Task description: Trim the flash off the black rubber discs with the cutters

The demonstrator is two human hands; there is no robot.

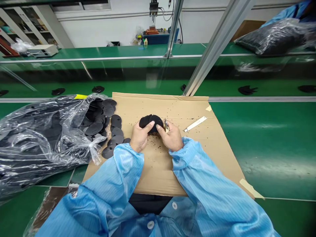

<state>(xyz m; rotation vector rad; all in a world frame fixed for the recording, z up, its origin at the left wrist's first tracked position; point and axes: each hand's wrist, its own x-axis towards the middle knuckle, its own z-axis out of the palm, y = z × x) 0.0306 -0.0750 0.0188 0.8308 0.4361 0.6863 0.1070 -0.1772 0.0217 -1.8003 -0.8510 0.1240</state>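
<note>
Several black round discs (155,121), fanned out and overlapping, are held between both hands above a cardboard sheet (163,177). My left hand (141,134) grips them from the left, its thumb on top. On the right side my right hand (171,136) pinches them with its thumb and also holds a small metal tool (166,126), partly hidden by the fingers. Small black crumbs lie on the cardboard under and around the hands. A white-handled knife (195,123) rests on the cardboard to the right.
Loose black discs (116,140) lie along the cardboard's left edge, beside a large clear plastic bag (49,138) full of discs. A metal post (217,46) rises behind the cardboard. Beyond runs a green belt (148,88) with scattered black pieces. The green table (271,141) extends right.
</note>
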